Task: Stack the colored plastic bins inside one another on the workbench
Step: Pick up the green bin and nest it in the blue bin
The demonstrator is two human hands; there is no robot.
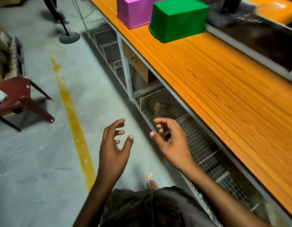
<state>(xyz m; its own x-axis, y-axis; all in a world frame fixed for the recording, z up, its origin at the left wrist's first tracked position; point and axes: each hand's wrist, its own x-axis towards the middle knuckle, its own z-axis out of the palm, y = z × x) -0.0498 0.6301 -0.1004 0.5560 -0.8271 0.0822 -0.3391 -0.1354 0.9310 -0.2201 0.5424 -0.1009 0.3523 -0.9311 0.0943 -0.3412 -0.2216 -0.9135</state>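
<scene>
Both hands, left (113, 145) & right (170, 140), are hovering empty, fingers spread wide; green bin (178, 19) & pink bin (133, 11) are sitting upturned well ahead on the surface (223, 89). Probably best approaching green first, gripping both sides.

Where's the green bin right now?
In the head view, the green bin sits upside down on the orange workbench, far end, just right of the pink bin, well beyond both hands.

Two upturned bins (178, 18) side by side on counter (223, 89), far end; wire baskets (199, 145) beneath; chair (22, 99) left, on floor.
</scene>
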